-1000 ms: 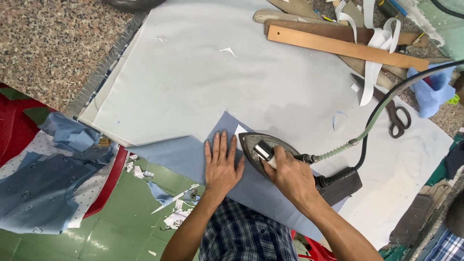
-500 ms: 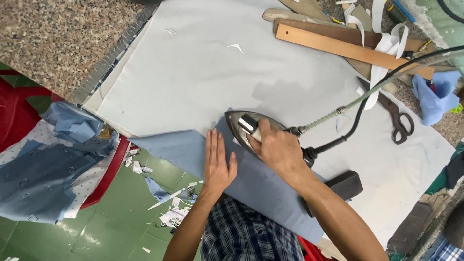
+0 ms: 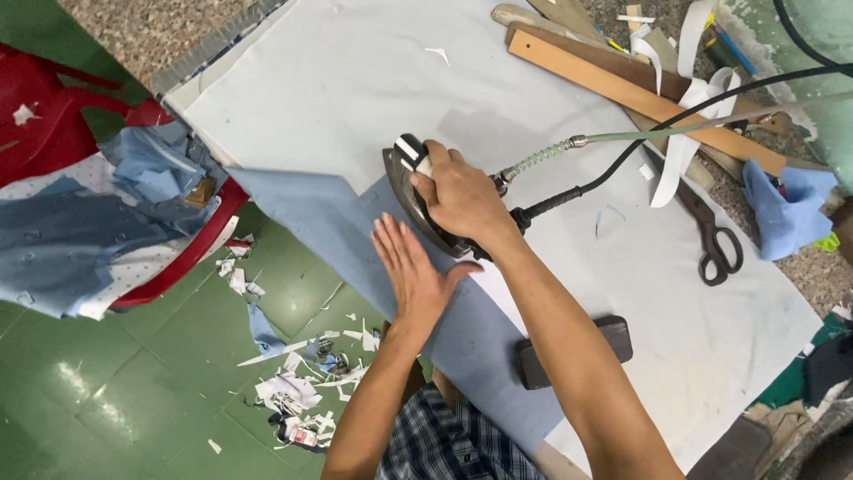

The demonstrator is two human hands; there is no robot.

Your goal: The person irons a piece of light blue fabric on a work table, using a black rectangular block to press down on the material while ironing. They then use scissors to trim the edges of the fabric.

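Gripping the handle of a dark metal clothes iron (image 3: 418, 200), the right hand (image 3: 462, 196) is closed tight around it. The iron is set flat on a long strip of light blue cloth (image 3: 355, 222), near the strip's far end. The blue strip lies along the near edge of the bench (image 3: 338, 89), which is covered with a pale grey sheet. The left hand (image 3: 410, 271) is open and laid flat on the blue cloth, just beside the iron, with its fingers spread. A black cord and a pale green hose with a metal spring (image 3: 569, 147) are joined to the back of the iron and run off to the right.

A small dark block (image 3: 577, 351) is seen on the bench, near the right arm. Farther right, a pair of dark scissors (image 3: 711, 240) lies on the sheet. Long wooden rulers (image 3: 640, 89) and white cloth strips (image 3: 684, 133) are piled at the far side. A crumpled blue cloth (image 3: 786, 209) sits at the right edge.

Scraps of paper and cloth (image 3: 293, 391) are scattered on the green floor (image 3: 133, 391). A red plastic chair (image 3: 191, 253) with blue cloth pieces heaped on it is seen to the left.
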